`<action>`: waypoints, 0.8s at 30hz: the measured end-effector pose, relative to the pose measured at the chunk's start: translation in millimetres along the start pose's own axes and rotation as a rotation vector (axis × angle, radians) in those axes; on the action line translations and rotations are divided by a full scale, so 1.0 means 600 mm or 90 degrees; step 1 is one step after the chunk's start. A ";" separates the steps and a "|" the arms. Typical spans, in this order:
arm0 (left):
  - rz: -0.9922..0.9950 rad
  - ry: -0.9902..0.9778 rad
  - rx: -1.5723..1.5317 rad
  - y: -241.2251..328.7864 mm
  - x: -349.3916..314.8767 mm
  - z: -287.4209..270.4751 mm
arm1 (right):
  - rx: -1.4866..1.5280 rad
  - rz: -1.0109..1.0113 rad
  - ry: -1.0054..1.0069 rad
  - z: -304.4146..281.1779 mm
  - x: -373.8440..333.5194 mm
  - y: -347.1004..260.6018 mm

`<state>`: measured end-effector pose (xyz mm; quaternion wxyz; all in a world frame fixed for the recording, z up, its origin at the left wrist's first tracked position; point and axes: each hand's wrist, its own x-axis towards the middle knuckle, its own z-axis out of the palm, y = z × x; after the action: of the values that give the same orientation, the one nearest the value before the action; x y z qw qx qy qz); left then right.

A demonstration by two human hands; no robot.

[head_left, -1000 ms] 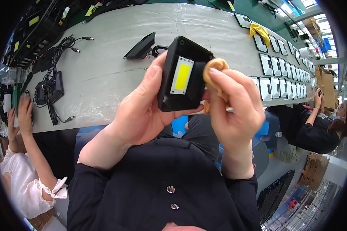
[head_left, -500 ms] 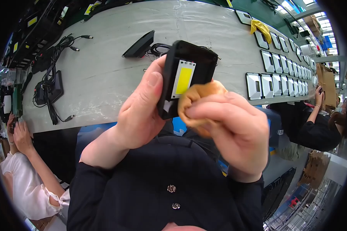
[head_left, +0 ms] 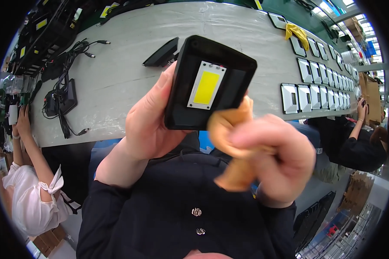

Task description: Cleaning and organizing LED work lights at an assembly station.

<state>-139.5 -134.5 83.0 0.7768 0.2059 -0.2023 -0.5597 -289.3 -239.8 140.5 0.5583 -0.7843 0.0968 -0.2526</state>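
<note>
My left hand grips the left edge of a black lamp housing, tilted up in front of me above the table's near edge. Inside the housing sits a flat LED panel, yellow with a pale border and screws at its corners. A tan cloth is bunched in the closed fingers of my right hand, just beyond the housing's lower right corner. Motion blurs this hand and the cloth, and I cannot tell whether the cloth touches the housing.
Behind the housing another black lamp lies on the grey table. Cables with plugs and a black lamp lie to the left. Silver-faced frames stand in rows at right, near a yellow cloth. People work at both sides.
The housing has turned to show its inside more fully. My right hand and the cloth have moved right and down, off the LED panel's lower edge. The co-worker's arms at left have shifted.
</note>
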 end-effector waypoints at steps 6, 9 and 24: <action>-0.046 -0.117 -0.055 0.015 0.010 -0.011 | 0.423 0.207 0.205 -0.043 -0.032 0.017; -0.027 -0.106 -0.121 0.010 0.008 -0.012 | 0.549 0.231 0.190 -0.047 -0.024 0.024; 0.073 0.020 0.083 0.005 0.012 0.000 | -0.442 -0.298 0.121 0.050 0.037 0.038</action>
<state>-134.9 -140.5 85.3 0.7958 0.2525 -0.2376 -0.4964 -252.5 -232.9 118.5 0.1774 -0.8996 0.0465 -0.3964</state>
